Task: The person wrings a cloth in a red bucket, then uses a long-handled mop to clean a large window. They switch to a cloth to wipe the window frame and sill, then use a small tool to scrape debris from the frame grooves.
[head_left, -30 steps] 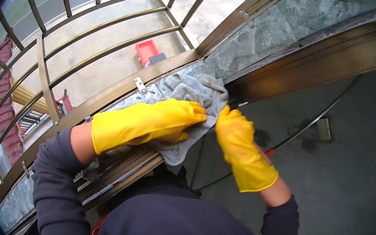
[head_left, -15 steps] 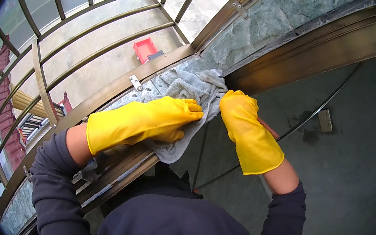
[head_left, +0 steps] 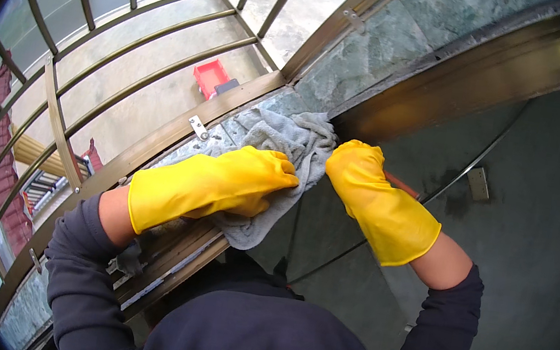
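Note:
A crumpled grey cloth [head_left: 292, 137] lies over the tiled sill at the window corner, one end hanging past the inner edge. My left hand [head_left: 240, 178], in a yellow rubber glove, is closed on the cloth, fingers curled and pressing it down. At the cloth's right side is my right hand [head_left: 360, 175], gloved the same way and closed in a fist. From under that fist sticks an orange-red handle [head_left: 402, 185], which seems to be in its grip; the tool's other end is hidden.
Metal railing bars [head_left: 155, 96] curve along the left, with a red container [head_left: 209, 78] on the ground below. A bronze window frame [head_left: 474, 70] runs to the upper right. A small metal bracket [head_left: 198, 126] sits on the sill. A dark cable [head_left: 471, 166] passes a wall socket [head_left: 478, 183].
My right hand has drawn slightly down, away from the corner, and its forearm has swung to the right. My left hand stays on the cloth, its fingers more curled.

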The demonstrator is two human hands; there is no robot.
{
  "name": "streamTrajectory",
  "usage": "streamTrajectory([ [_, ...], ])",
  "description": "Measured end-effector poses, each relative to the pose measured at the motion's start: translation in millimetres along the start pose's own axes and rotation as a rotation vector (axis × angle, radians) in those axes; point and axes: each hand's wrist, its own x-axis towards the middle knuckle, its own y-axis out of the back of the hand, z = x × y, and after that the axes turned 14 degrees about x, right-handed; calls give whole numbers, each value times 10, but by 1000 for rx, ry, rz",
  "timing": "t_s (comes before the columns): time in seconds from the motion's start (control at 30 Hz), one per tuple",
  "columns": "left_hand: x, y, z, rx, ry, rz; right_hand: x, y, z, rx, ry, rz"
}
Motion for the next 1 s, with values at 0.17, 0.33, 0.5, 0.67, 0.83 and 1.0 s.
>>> streamTrajectory([
  [0.17, -231, -114, -50, -28, 12, 42, -280, 19, -457, 50, 224, 170],
  [0.33, -384, -150, -80, -104, -26, 85, -579, 82, -744, 133, 191, 322],
  [0.5, -295, -58, -16, -86, 42, 68, -100, -24, -50, 41, -141, 76],
  [0.67, -213, -61, -62, -272, 93, 111, 40, -449, -98, 95, -272, 433],
  [0.83, -241, 164, 27, -358, 182, -6, -286, -324, -609, -3, -84, 615],
  [1.0, -212, 184, 99, -182, 248, -25, -587, -365, -773, 220, 57, 660],
])
